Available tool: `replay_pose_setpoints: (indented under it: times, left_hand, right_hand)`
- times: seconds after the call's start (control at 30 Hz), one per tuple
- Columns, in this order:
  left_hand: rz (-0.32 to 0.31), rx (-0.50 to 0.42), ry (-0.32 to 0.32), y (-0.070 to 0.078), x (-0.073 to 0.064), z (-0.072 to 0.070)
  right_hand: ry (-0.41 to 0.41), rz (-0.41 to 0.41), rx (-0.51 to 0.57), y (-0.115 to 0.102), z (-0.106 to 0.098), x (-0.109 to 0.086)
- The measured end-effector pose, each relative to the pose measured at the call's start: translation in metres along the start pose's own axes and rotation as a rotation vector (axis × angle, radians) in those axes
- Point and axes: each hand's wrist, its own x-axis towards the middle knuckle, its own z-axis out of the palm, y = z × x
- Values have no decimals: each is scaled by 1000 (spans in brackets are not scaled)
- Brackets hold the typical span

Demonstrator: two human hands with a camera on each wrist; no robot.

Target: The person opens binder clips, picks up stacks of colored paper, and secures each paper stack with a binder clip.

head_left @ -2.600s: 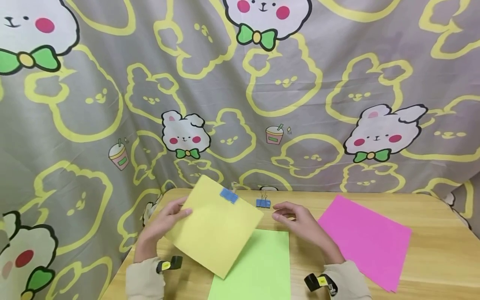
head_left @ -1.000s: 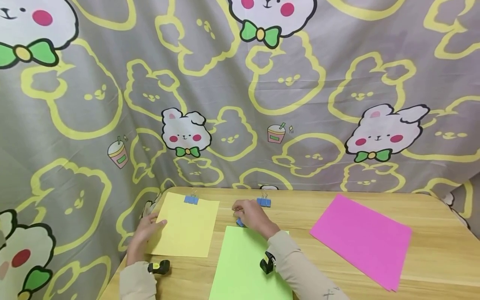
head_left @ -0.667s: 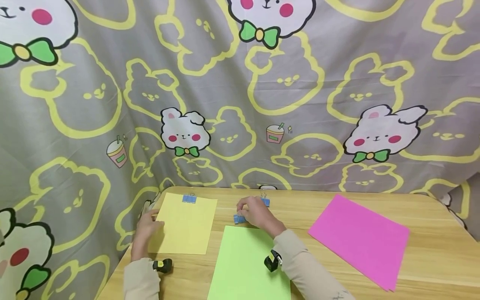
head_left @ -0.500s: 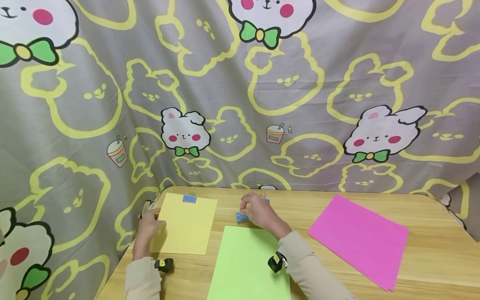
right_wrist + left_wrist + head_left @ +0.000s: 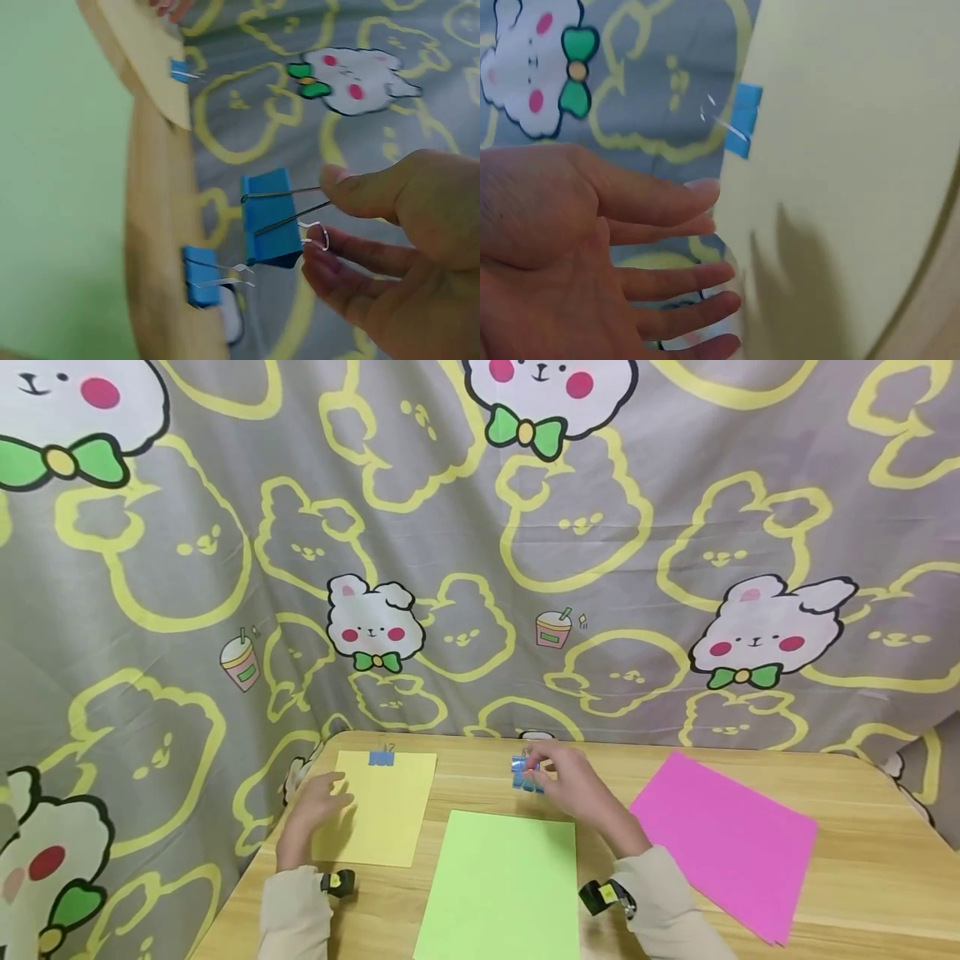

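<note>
My right hand [image 5: 573, 783] pinches a blue binder clip [image 5: 271, 217] by its wire handles, thumb on one side and fingers on the other. In the head view the held clip overlaps a second blue binder clip [image 5: 201, 276], which stands at the back of the table. My left hand [image 5: 318, 806] hovers with spread, relaxed fingers over the left edge of the yellow paper [image 5: 390, 814], its shadow falling on the sheet. A third blue binder clip [image 5: 381, 759] grips the far edge of that paper. Green paper [image 5: 498, 885] lies in front, between the hands.
Pink paper sheets [image 5: 731, 843] lie slanted on the right of the wooden table [image 5: 607, 893]. A grey curtain [image 5: 450, 552] with rabbit prints hangs right behind the table's far edge and along its left side.
The yellow paper, earlier held up by my left hand, now lies at the left, and that hand has let go. My right hand has picked up a binder clip and carried it right.
</note>
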Motion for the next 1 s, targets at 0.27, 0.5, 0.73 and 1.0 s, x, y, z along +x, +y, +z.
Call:
replay_pose_setpoints:
  times: [0.27,0.5,0.73,1.0]
  left_hand:
    - [88,-82,-90,39,-1,10]
    - [305,-109,-180,85,1,38]
    - [447,-104,-326,123,-3,75]
    - [469,56,-373,142,-9,105]
  right_hand:
    - [37,36,-13,2,-41,-33]
    - [36,78,-56,11,-72,-54]
    - [-7,115,-84,21,-89,-65]
    - [3,130,-154,28,-96,-72]
